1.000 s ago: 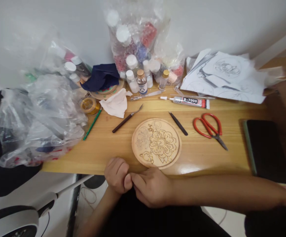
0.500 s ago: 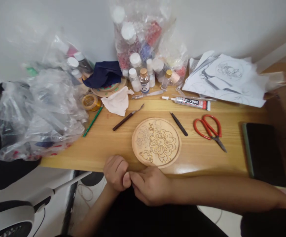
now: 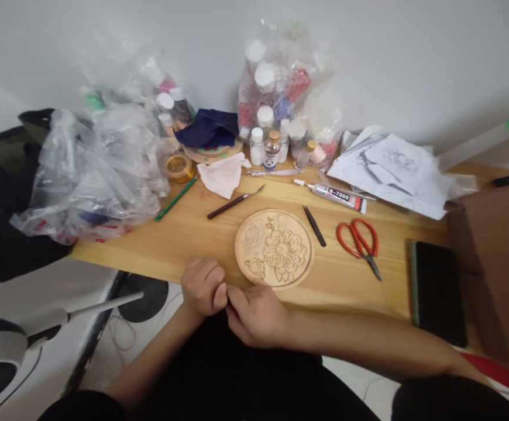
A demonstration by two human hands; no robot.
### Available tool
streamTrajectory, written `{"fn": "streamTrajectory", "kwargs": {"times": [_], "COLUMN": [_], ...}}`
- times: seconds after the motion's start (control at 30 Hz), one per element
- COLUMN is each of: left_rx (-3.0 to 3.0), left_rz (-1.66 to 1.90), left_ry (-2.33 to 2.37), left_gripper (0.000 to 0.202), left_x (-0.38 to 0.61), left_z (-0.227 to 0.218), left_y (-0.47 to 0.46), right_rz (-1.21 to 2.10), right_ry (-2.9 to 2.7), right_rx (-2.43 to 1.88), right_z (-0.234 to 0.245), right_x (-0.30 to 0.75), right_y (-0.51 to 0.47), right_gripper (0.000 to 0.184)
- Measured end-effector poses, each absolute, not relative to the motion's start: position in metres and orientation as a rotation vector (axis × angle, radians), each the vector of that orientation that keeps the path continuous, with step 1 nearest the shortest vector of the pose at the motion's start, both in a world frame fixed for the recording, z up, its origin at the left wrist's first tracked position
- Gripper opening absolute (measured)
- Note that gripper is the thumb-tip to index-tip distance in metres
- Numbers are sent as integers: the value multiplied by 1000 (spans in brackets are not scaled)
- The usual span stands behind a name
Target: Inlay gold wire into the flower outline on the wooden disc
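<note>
At the table's front edge my left hand (image 3: 204, 286) and my right hand (image 3: 258, 316) meet, both closed, their thumbs and fingertips pressed together. Whatever they pinch, if anything, is hidden or too small to make out. Just beyond them lies a round wooden plaque (image 3: 241, 257) with a raised golden flower outline and pencil-like drawing on its left part. Black tweezers (image 3: 315, 225) rest to its right, and a dark-handled tool with a pointed metal tip (image 3: 230, 206) to its upper left. Red-handled scissors (image 3: 362, 242) lie farther right.
Plastic bags (image 3: 100, 169) crowd the left side, near a golden wire spool (image 3: 179, 168) and a green pencil-like stick (image 3: 176, 199). Small bottles (image 3: 271, 151), a B-7000 glue tube (image 3: 339, 197) and drawings (image 3: 395, 169) line the back. A phone (image 3: 436, 292) and cardboard box (image 3: 500, 263) are right.
The camera view has turned and shifted, so the table appears tilted differently. Both hands stay closed and together at the edge; the things on the table keep their places.
</note>
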State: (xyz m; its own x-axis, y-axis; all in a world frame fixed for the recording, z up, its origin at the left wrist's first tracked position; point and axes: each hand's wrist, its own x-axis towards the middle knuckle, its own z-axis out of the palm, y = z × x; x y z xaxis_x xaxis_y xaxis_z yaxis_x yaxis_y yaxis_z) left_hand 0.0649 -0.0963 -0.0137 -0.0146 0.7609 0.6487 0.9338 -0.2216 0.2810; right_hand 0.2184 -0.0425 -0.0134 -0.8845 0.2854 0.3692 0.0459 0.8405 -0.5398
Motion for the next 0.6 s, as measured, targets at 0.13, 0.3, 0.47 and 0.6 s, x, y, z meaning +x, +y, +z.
{"fn": "streamTrajectory", "kwargs": {"times": [0.13, 0.3, 0.47, 0.6], "left_rx": [-1996, -1954, -1960, -1980], "left_rz": [-1046, -1034, -1043, -1055], "left_ry": [-1778, -1787, -1783, -1786], "left_gripper": [39, 41, 31, 27], "left_x": [66, 67, 65, 63], "left_z": [-13, -15, -25, -31], "left_y": [-96, -98, -103, -106], "right_rz": [721, 730, 734, 733], "right_ry": [-2618, -2673, -2706, -2713], "right_rx": [-260, -257, -258, -269], "right_z": [-15, -17, -17, -17], "right_x": [219, 220, 221, 221], "right_y": [-43, -42, -42, -42], "right_gripper": [14, 15, 15, 16]}}
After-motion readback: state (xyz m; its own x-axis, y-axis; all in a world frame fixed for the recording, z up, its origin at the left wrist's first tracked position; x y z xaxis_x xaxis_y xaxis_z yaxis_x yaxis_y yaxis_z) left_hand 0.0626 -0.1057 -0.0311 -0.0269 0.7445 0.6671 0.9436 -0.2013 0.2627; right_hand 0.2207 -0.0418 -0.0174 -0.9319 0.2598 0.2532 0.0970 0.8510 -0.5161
